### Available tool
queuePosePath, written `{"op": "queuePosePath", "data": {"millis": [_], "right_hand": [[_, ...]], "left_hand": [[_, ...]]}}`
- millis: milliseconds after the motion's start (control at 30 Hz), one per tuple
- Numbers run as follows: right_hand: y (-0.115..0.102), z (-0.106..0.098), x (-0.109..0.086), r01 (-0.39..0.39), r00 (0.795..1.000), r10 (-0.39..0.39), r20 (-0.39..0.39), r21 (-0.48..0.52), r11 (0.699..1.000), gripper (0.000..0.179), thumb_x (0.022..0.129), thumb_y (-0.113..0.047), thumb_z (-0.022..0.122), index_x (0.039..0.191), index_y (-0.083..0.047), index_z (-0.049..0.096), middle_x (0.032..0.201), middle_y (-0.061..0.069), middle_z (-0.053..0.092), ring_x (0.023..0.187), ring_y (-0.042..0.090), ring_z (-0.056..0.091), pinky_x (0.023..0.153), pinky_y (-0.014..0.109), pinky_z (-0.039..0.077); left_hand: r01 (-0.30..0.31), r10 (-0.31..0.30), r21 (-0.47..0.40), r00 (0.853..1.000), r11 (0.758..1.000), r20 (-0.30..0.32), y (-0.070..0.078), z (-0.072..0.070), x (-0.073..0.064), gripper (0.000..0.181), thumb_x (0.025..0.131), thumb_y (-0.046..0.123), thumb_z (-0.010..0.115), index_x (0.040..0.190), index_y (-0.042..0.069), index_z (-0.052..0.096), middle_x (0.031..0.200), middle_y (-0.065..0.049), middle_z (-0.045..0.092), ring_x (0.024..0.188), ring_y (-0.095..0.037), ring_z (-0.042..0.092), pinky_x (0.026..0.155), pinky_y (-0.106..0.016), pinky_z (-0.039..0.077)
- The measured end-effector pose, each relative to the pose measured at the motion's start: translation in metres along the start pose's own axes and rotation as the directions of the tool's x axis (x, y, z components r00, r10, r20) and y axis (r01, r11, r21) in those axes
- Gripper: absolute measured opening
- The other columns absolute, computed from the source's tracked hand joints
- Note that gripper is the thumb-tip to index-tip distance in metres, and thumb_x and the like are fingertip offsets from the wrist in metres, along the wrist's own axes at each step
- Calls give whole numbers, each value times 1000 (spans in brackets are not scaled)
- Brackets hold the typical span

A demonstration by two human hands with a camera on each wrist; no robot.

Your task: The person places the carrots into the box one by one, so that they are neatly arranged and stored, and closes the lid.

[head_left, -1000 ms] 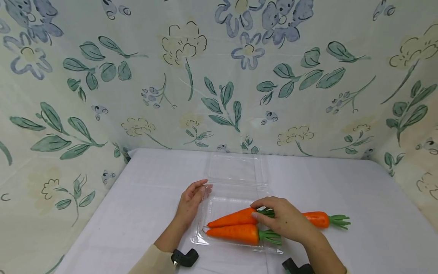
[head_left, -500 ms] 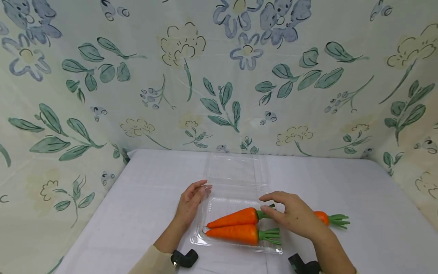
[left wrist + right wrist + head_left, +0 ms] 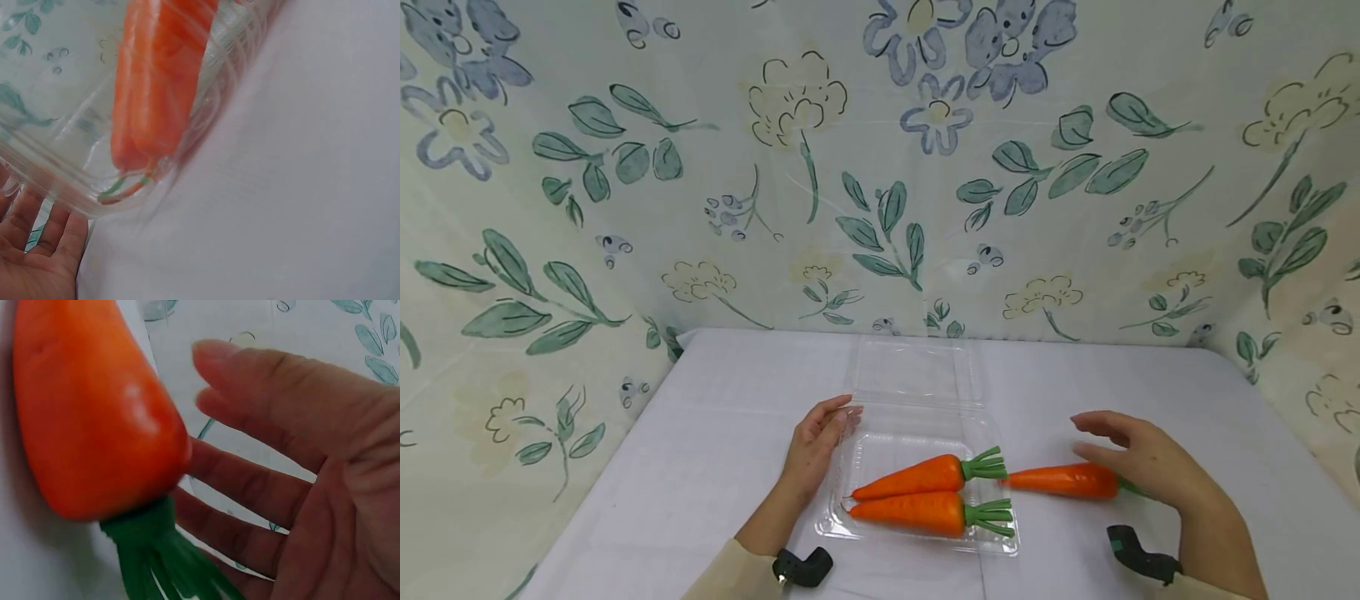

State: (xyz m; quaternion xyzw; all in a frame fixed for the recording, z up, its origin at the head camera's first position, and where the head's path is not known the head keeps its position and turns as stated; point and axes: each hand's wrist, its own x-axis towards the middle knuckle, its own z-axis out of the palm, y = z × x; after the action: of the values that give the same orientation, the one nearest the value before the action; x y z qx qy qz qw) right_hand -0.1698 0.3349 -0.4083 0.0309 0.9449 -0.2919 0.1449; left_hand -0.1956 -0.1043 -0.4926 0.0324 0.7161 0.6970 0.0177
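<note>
Two orange carrots with green tops, an upper carrot [image 3: 910,477] and a lower carrot [image 3: 910,512], lie side by side in a clear plastic clamshell container [image 3: 917,546], tips to the left. My left hand [image 3: 815,442] is at the container's left side; in the left wrist view its fingers [image 3: 59,231] extend against the clear wall. To the right, a third carrot [image 3: 1067,481] lies on the table with its tip by the container's edge. My right hand [image 3: 1157,458] hovers at that carrot's thick end, fingers spread and holding nothing, partly hiding the green top [image 3: 156,550].
The container's clear lid [image 3: 913,371] lies folded back behind it. A white cloth covers the table [image 3: 737,400]. Floral fabric [image 3: 880,167] hangs around the back and sides. Each wrist wears a small black camera, such as the left one [image 3: 805,567].
My right hand has left the upper carrot in the container and moved right, over the third carrot. The left hand and the two carrots in the container have stayed put.
</note>
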Motion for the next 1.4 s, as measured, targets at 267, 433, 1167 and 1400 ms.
{"op": "queuePosePath", "data": {"millis": [267,433,1167,1400], "right_hand": [[37,-8,2,-90,985,79,155,64,994,78,82,-53,80,139,-4,60,138,24,62,114,28,62,93,54,57],[38,-5,3,-116,974,96,205,86,990,74,83,-46,81,139,-3,59,133,20,64,109,23,61,93,53,56],[31,-29,-8,-168,986,167,24,65,984,99,77,-64,79,149,-3,47,140,32,53,114,39,53,81,49,55],[8,-27,-18,-75,990,84,-118,74,994,94,82,-62,76,149,-4,48,141,31,51,114,40,50,85,55,54]], "left_hand": [[-4,4,17,1000,1000,8,-1,-1,0,39,107,27,51,142,12,55,134,-7,70,124,-24,66,108,-23,50],[1,-1,3,1000,1000,7,-2,-2,0,38,107,25,51,142,11,55,133,-8,70,124,-24,66,106,-21,50],[4,-4,25,1000,1000,4,-1,-1,-1,39,107,30,51,142,13,56,134,-6,70,125,-25,65,114,-39,48],[3,-3,12,1000,1000,6,-1,-1,-1,38,107,28,52,142,12,56,133,-7,70,125,-25,65,111,-34,50]]}}
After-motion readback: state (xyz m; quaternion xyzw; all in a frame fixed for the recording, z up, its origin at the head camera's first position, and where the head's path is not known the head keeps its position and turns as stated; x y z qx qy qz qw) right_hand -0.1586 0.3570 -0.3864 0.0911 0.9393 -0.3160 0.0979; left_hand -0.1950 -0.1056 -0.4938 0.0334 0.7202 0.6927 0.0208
